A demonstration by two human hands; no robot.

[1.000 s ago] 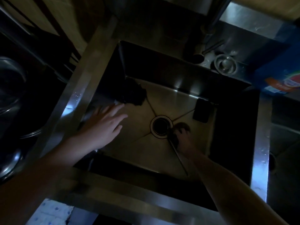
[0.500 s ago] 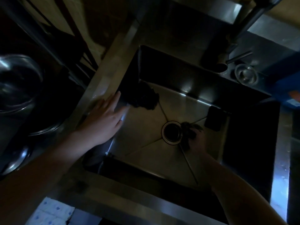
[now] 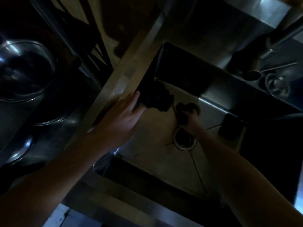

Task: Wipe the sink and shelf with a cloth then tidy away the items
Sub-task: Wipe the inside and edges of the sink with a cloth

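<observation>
The scene is very dark. A square steel sink [image 3: 124, 82] fills the middle, its round drain [image 3: 184, 141] in the floor. My right hand [image 3: 191, 121] is down in the basin just beyond the drain, fingers curled round a dark cloth [image 3: 184, 110]. A second dark crumpled lump [image 3: 155, 99] lies in the far left corner of the basin. My left hand [image 3: 124, 113] lies flat with straight fingers on the sink's left rim, fingertips next to that lump. A dark rectangular pad [image 3: 230, 126] rests on the basin floor at the right.
A tap [image 3: 282, 40] rises at the back right, with a round metal strainer [image 3: 277, 84] and a ladle-like utensil [image 3: 252, 75] on the ledge by it. Steel bowls [image 3: 24, 69] sit in the dark area left of the sink. A patterned cloth [image 3: 57, 217] shows at the bottom left.
My right hand moved with the cloth from beside the drain up toward the far left corner. My left hand slid further along the left rim. The camera view shifted.
</observation>
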